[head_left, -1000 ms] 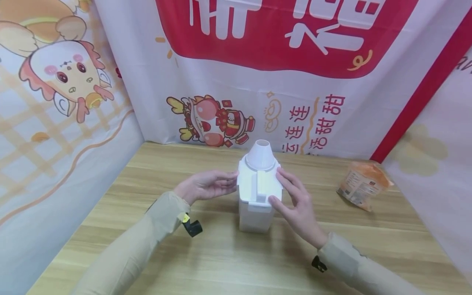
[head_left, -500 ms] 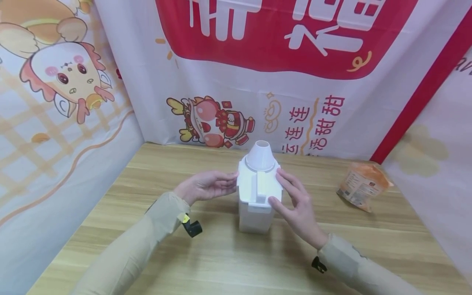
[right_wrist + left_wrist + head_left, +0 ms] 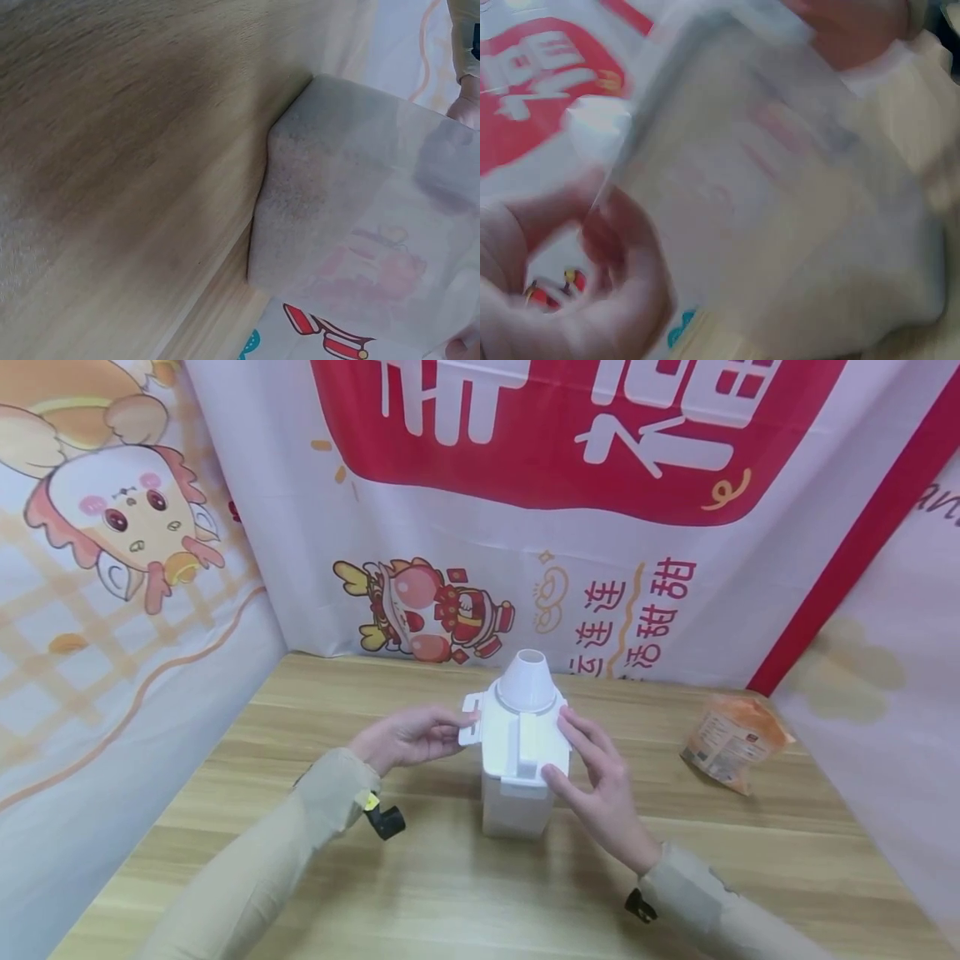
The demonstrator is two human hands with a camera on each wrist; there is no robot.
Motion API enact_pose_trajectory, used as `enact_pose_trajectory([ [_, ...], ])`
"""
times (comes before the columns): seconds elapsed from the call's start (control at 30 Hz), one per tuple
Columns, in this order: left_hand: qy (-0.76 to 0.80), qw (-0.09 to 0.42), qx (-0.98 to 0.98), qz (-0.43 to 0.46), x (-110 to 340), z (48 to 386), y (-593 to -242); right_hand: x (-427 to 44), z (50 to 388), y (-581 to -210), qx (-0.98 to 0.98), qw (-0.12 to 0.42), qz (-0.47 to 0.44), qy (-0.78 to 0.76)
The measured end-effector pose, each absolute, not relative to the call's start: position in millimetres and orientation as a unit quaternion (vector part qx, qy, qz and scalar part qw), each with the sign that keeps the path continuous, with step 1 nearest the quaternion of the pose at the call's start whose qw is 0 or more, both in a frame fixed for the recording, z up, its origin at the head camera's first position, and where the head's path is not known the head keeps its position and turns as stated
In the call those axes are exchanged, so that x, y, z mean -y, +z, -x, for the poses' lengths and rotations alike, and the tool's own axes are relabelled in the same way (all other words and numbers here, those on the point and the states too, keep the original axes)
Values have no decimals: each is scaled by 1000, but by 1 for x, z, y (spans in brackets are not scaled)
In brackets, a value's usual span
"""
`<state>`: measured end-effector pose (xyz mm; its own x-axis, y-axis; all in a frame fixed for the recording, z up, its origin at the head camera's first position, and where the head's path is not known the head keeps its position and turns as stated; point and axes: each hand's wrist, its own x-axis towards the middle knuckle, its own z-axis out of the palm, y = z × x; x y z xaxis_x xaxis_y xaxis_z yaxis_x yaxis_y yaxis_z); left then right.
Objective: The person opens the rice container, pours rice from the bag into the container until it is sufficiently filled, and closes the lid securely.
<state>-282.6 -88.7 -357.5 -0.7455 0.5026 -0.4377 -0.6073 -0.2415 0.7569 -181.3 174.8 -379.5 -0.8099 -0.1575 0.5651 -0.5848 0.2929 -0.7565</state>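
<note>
A translucent white storage container (image 3: 516, 810) stands upright on the table in the head view, with a white lid (image 3: 501, 742). On the lid sits a white cone-shaped cup (image 3: 527, 683), its narrow end upward. My left hand (image 3: 411, 739) pinches the slotted side latch (image 3: 469, 719), which sticks out from the lid's left edge. My right hand (image 3: 602, 781) holds the lid's right side, fingers at the edge and thumb near the front corner. Through the blurred container wall (image 3: 795, 247) in the left wrist view, little shows; grainy matter (image 3: 300, 180) appears low inside in the right wrist view.
An orange-and-white packet (image 3: 733, 741) lies at the right of the wooden table (image 3: 480, 902). Printed cloth (image 3: 450, 527) hangs behind the table and at both sides. A small black device (image 3: 386, 821) is attached at the left cuff.
The left latch has swung outward from the container's side, and my left hand has shifted slightly left with it. My right hand stays on the lid; the head view has shifted a little.
</note>
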Motion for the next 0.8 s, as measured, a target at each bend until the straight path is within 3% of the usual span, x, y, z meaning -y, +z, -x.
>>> enact_pose_trajectory([
  [0.47, 728, 278, -626, 8, 87, 273, -345, -170, 177, -375, 753, 198, -240, 580],
  [0.8, 613, 151, -776, 3, 83, 259, -339, -183, 189, -388, 767, 160, -196, 590],
])
